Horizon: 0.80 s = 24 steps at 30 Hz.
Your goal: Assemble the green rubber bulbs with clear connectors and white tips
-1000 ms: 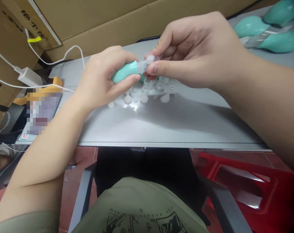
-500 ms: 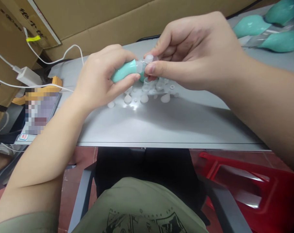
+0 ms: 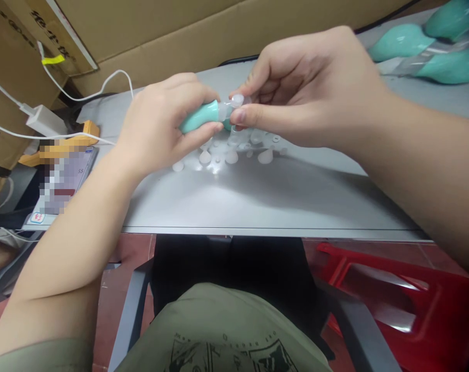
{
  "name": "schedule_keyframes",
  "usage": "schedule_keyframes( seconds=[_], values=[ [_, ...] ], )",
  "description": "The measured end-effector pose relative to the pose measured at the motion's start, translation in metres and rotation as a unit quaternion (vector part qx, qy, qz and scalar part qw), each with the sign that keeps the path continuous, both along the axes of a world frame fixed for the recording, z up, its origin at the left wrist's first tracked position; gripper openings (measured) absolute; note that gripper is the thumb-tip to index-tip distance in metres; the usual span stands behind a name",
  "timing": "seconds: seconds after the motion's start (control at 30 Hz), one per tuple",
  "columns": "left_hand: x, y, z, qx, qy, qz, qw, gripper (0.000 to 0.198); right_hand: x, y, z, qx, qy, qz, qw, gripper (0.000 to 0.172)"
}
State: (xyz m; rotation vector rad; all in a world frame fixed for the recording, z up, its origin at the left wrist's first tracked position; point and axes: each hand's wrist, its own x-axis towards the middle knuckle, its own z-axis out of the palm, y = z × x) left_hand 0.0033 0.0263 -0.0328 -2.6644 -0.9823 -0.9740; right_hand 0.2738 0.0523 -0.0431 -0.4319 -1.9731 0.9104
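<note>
My left hand is closed round a teal squeeze bulb, whose end points right. A clear plastic nozzle sticks out of that end. The thumb and fingers of my right hand pinch a clear plastic piece with a round whitish cap at the nozzle's far end. Whether that piece is fixed to the nozzle cannot be made out. Below both hands, several small translucent plastic parts lie on the grey table. Another bit of teal shows behind the nozzle, mostly hidden.
Several teal bulbs with clear tubes lie at the far right. At the left are a phone, a yellow holder, a white charger and white cables. Cardboard stands behind the table. A red plastic stool is below right.
Both hands have shifted slightly downward in the picture, still gripping the bulb and the clear piece. Little else differs.
</note>
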Motion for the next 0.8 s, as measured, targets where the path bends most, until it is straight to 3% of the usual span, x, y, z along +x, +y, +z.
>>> schedule_keyframes(
  seconds=[0.27, 0.47, 0.7, 0.8],
  values=[
    [-0.005, 0.009, -0.005, 0.025, 0.051, 0.034, 0.998, 0.045, -0.002, -0.006, -0.003, -0.008, 0.017, -0.017, 1.0, 0.031],
    [-0.001, -0.006, 0.004, 0.018, 0.066, 0.036, 0.997, 0.033, -0.003, -0.005, -0.006, -0.012, 0.021, -0.02, 1.0, 0.036],
    [0.002, -0.004, 0.001, 0.065, 0.078, 0.066, 0.993, 0.036, -0.005, -0.005, -0.006, -0.013, 0.021, -0.017, 1.0, 0.022],
    [0.005, -0.008, 0.004, 0.046, 0.088, 0.077, 0.992, 0.036, -0.006, -0.006, -0.006, -0.011, 0.023, -0.02, 0.999, 0.02]
  ],
)
